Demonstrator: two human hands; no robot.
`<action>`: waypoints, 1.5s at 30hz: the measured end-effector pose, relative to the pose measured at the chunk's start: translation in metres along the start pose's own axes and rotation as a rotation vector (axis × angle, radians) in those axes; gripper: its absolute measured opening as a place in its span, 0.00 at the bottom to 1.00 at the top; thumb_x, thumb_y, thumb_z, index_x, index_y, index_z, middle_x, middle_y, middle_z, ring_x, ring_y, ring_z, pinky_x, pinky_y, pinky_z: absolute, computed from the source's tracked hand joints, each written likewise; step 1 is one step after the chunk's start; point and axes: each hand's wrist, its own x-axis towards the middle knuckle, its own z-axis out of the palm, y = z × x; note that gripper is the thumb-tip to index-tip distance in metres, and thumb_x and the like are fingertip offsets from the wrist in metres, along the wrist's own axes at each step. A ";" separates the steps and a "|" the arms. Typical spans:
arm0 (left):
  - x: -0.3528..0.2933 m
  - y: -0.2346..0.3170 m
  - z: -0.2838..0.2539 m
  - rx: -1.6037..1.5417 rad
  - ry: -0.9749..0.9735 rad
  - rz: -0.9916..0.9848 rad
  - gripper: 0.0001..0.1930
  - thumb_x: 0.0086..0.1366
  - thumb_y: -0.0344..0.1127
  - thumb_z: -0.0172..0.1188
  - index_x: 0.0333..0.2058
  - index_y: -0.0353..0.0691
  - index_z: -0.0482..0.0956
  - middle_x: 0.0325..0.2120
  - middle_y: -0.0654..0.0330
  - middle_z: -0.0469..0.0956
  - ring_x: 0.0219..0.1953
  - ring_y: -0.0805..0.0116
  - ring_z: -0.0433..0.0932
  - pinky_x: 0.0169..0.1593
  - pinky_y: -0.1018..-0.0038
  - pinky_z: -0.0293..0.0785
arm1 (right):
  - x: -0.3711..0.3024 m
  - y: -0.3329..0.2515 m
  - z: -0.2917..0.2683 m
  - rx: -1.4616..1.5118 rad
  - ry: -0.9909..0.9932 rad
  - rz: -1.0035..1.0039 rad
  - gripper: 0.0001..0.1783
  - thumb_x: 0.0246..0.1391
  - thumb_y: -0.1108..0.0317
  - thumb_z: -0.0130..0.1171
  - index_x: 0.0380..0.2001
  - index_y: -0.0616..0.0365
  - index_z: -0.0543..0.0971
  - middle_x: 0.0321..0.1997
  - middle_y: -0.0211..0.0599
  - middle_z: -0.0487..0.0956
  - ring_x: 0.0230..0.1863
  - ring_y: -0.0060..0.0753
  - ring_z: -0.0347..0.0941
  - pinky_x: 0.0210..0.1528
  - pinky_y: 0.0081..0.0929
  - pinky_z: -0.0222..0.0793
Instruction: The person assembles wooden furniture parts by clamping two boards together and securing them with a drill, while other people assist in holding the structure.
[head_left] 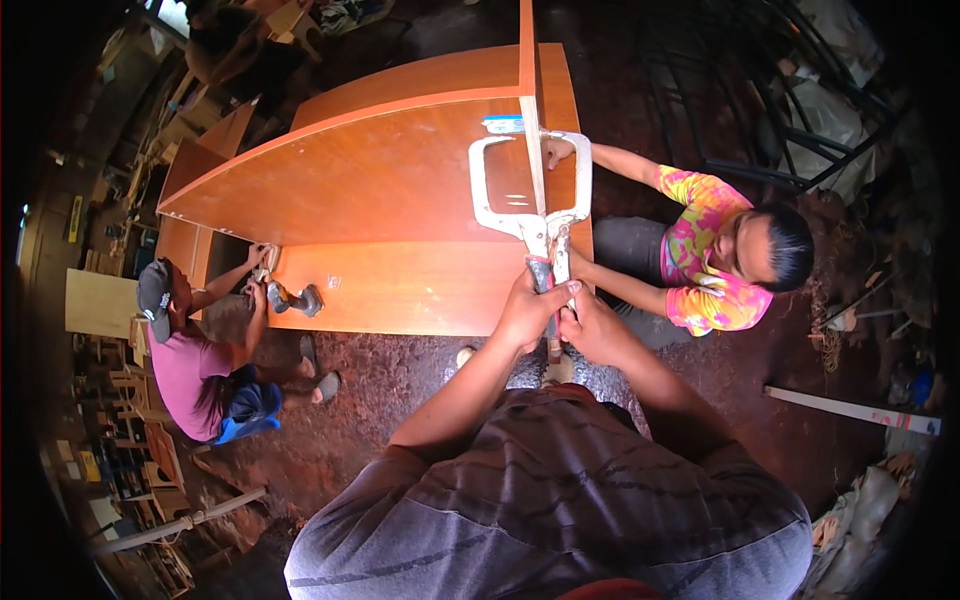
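A large white locking C-clamp (482, 190) spans the edge of an upright wooden panel (390, 165), one jaw on either side. My left hand (528, 312) is closed round its left handle, and my right hand (598, 328) grips the right one, close beside it. Whether the jaw tips press on the wood I cannot tell. Below the panel lies a flat orange-brown board (420, 285). A blue and white object (503, 124) shows by the clamp's upper left arm.
At the right a crouching co-worker in a bright patterned shirt (715, 250) has a hand at the panel. Another co-worker in a purple shirt (190, 370) works at the left end, beside a power drill (297, 299). A long pale strip (850, 408) lies at the right.
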 end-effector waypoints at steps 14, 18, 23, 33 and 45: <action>0.009 -0.027 0.006 -0.167 -0.004 0.033 0.10 0.64 0.34 0.63 0.36 0.43 0.69 0.22 0.66 0.71 0.22 0.77 0.69 0.26 0.79 0.68 | -0.001 0.007 -0.102 -0.029 -0.197 -0.065 0.15 0.54 0.75 0.48 0.46 0.61 0.72 0.28 0.43 0.77 0.31 0.43 0.76 0.37 0.35 0.71; 0.006 -0.021 0.021 -0.198 -0.023 0.075 0.10 0.65 0.35 0.62 0.37 0.43 0.69 0.23 0.65 0.72 0.24 0.77 0.72 0.29 0.80 0.71 | 0.009 0.004 -0.124 -0.132 -0.246 -0.139 0.15 0.55 0.74 0.49 0.46 0.63 0.73 0.30 0.42 0.78 0.33 0.41 0.76 0.40 0.35 0.71; -0.003 -0.011 0.029 -0.193 0.027 0.031 0.10 0.65 0.34 0.62 0.37 0.42 0.68 0.21 0.65 0.71 0.20 0.77 0.71 0.24 0.79 0.71 | 0.006 0.022 -0.109 -0.069 -0.102 -0.256 0.14 0.57 0.71 0.52 0.46 0.63 0.74 0.36 0.47 0.79 0.40 0.47 0.77 0.44 0.36 0.70; 0.006 -0.021 0.050 -0.346 0.082 0.119 0.11 0.62 0.32 0.63 0.33 0.41 0.67 0.19 0.64 0.71 0.17 0.76 0.71 0.20 0.78 0.70 | 0.011 0.013 -0.123 -0.447 0.100 -0.315 0.14 0.55 0.62 0.60 0.43 0.54 0.77 0.32 0.51 0.79 0.37 0.59 0.75 0.36 0.44 0.71; -0.023 -0.080 -0.016 -0.065 -0.067 -0.043 0.05 0.66 0.32 0.59 0.32 0.38 0.74 0.22 0.63 0.75 0.25 0.74 0.76 0.31 0.77 0.74 | -0.010 0.071 -0.053 -0.274 0.018 -0.248 0.14 0.53 0.61 0.63 0.41 0.55 0.78 0.30 0.48 0.80 0.35 0.57 0.76 0.36 0.44 0.72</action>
